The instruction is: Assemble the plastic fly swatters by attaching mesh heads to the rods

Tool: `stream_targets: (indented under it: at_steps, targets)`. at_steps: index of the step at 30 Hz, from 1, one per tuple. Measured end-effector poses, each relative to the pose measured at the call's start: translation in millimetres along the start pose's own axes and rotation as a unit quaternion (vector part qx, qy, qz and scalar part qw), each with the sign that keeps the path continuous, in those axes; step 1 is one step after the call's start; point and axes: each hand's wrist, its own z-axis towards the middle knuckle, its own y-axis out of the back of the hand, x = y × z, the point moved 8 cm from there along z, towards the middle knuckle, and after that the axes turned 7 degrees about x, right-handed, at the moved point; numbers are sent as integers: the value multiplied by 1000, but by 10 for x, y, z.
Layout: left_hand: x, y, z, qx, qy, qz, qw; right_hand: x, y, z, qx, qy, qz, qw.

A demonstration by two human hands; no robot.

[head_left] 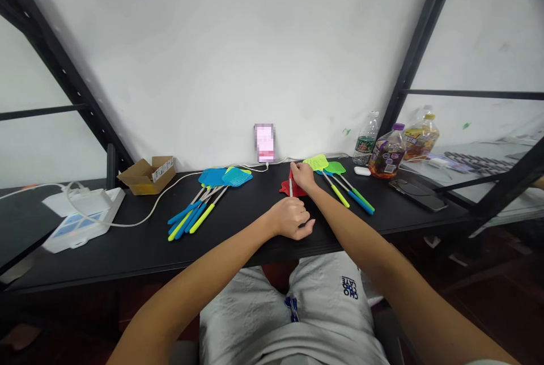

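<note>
A red fly swatter (285,187) is between my two hands over the middle of the black table. My left hand (292,219) is closed around its lower part, hiding the handle, and a short length of pale shaft shows above the fist. Higher up, my right hand (303,175) grips the red mesh head near its top edge and covers part of it. To the left lies a fanned pile of blue and yellow fly swatters (237,177). Beside my right hand rest a yellow-green fly swatter (317,162), a green fly swatter (335,168) and a blue-handled one (361,203).
A phone (265,143) leans on the wall, its cable running left. An open cardboard box (148,177) and a white power strip case (83,220) stand left. At right are drink bottles (387,152), a white earbud case (362,171) and a dark phone (417,195).
</note>
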Motion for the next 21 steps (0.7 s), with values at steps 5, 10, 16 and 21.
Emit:
stream_targets:
  at_steps: [5,10,16,21]
  targets:
    - [-160,53,26,-20,-14,-5,1000,-308,43,125,-7,-63,60,996]
    - [-156,58,43,-11,24,-15,1000,-583,205,227,-56,-114,148,981]
    - [135,50,-52,-22,106,-39,993,-369,157,215,-35,-45,100,993]
    - [382,107,-134,-59,197,-82,975,-373,103,234,-1,-46,69,997]
